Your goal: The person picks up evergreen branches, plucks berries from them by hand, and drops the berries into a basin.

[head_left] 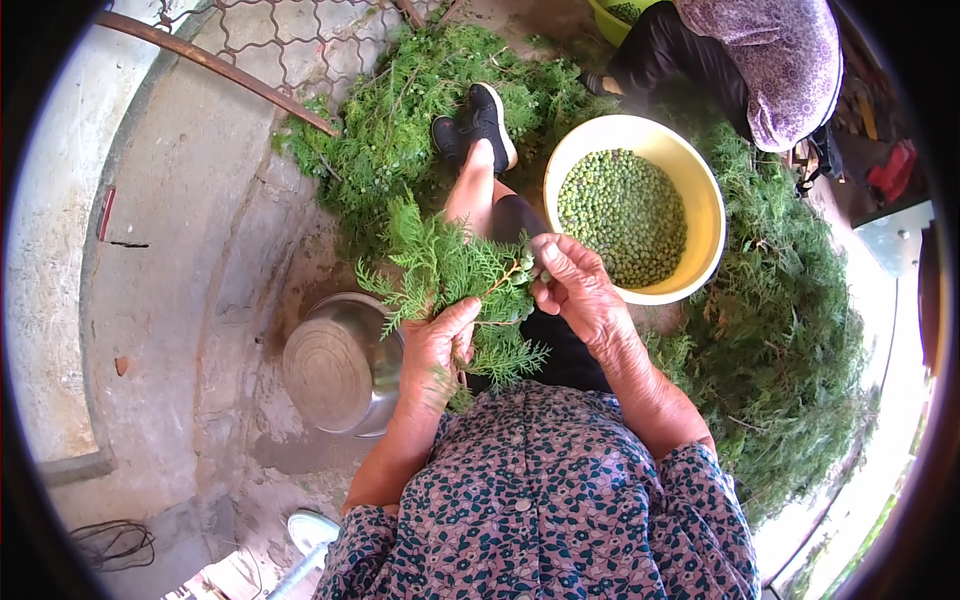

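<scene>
My left hand (436, 345) grips a leafy green sprig (460, 275) by its lower part, at the middle of the frame. My right hand (585, 290) has thumb and fingers drawn together at the sprig's right edge; whether they pinch anything, I can't tell. I judge the sprig light and springy, its leafy tips soft and easily torn, so the woody stem is the best hold. Right of upper centre stands a yellow basin (707, 205) of small green cones (622, 220); left of centre, a metal pot (328, 365). I can read no labels or writing.
</scene>
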A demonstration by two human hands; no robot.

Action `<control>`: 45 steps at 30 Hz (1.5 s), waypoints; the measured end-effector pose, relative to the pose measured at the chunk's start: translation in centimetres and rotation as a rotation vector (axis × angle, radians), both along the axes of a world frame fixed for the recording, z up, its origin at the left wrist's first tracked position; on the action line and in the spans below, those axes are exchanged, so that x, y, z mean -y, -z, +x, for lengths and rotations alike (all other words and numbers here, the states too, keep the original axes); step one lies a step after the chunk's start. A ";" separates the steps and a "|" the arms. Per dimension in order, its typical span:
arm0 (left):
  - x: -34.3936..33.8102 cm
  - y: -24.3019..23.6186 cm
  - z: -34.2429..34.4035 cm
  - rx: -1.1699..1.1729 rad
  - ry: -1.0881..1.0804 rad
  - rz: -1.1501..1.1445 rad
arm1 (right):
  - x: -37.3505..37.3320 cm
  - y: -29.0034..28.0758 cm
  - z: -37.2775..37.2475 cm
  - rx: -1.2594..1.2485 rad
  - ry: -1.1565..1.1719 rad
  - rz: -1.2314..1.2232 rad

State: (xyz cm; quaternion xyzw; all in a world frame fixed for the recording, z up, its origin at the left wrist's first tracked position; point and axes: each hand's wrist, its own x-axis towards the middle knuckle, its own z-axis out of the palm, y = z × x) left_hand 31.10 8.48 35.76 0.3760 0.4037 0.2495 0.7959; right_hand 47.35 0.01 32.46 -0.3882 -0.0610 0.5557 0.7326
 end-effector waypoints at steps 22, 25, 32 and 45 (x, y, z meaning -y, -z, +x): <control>1.2 1.9 0.8 -0.104 -0.064 -0.021 | 1.0 1.3 1.8 -0.013 0.292 -0.044; 1.2 2.6 1.2 -0.107 -0.089 0.005 | 2.0 2.0 0.9 0.012 0.175 0.037; 2.0 2.1 1.7 -0.127 -0.039 0.081 | 0.9 1.2 -2.0 0.347 0.109 -0.140; -1.5 3.8 -1.8 0.256 -0.002 -0.314 | 4.2 6.3 6.7 0.040 0.420 -0.276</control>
